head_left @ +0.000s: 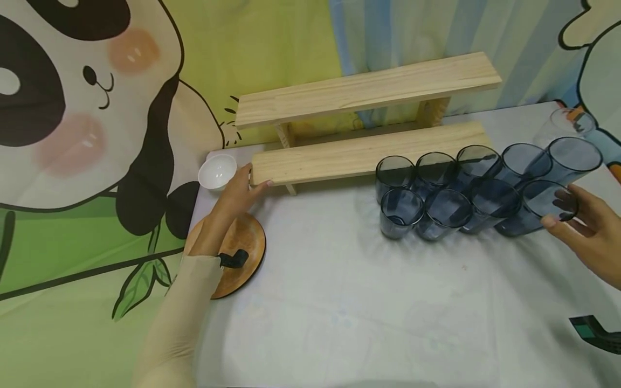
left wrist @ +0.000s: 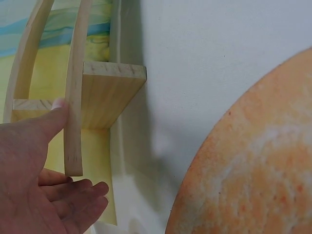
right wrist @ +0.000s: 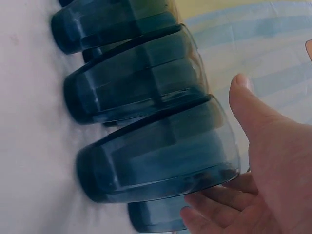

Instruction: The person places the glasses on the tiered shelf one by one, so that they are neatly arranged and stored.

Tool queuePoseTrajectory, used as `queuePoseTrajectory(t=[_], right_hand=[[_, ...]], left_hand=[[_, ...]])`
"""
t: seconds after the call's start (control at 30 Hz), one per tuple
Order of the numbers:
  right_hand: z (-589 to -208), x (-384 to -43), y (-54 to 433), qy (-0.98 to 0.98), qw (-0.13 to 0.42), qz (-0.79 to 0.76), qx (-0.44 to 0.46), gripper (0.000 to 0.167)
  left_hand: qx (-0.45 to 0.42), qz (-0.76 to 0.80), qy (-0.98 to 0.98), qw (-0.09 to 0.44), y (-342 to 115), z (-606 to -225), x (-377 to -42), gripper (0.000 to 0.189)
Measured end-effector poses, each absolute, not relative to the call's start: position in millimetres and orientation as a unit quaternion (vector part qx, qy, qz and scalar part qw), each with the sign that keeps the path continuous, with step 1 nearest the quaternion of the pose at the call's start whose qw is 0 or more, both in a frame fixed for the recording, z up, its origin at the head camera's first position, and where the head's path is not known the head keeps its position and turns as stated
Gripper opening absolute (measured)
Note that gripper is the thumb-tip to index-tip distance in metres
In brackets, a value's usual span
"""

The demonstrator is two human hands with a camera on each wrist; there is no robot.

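No lettering, label or number can be read anywhere.

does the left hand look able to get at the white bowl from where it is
Probably yes: the white bowl sits close beside the left hand, and nothing seems to stand between them, though the fingers are at the wooden shelf's end.

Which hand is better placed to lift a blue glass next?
Probably the right hand: it's at the front row's rightmost glass, while the left hand touches the left end of the wooden shelf.
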State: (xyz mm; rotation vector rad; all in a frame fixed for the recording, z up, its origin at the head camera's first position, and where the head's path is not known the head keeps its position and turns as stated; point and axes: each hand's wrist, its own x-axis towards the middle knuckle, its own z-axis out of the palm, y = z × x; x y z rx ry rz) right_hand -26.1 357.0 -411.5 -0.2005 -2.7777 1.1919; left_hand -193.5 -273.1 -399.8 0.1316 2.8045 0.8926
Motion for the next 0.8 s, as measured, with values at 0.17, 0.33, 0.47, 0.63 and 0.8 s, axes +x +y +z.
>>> queuePoseTrajectory(t=[0.17, 0.33, 0.47, 0.63, 0.8], right_hand=[[-424.8, -26.3, 357.0, -0.914, 0.054, 0.397, -0.066, 0.085], [-438.9, -27.2, 359.7, -0.908, 0.039, 0.411, -0.066, 0.088], [-449.4, -27.5, 360.1, -0.913, 0.043, 0.402, -0.057, 0.088], [-456.6, -27.3, 355.9, -0.914, 0.053, 0.395, -0.074, 0.086], [-456.9, -29.1, 350.8, -0.913, 0.037, 0.392, -0.106, 0.082]], left_hand=[[0.044, 0.3, 0.948, 0.099, -272.7, -399.5, -194.8, 0.087], [0.044, 0.301, 0.947, 0.106, -272.5, -401.7, -194.0, 0.089], [0.043, 0.3, 0.947, 0.106, -272.4, -401.7, -193.4, 0.089], [0.042, 0.295, 0.948, 0.11, -272.1, -399.9, -193.2, 0.09], [0.043, 0.3, 0.946, 0.115, -271.9, -395.8, -195.2, 0.089]])
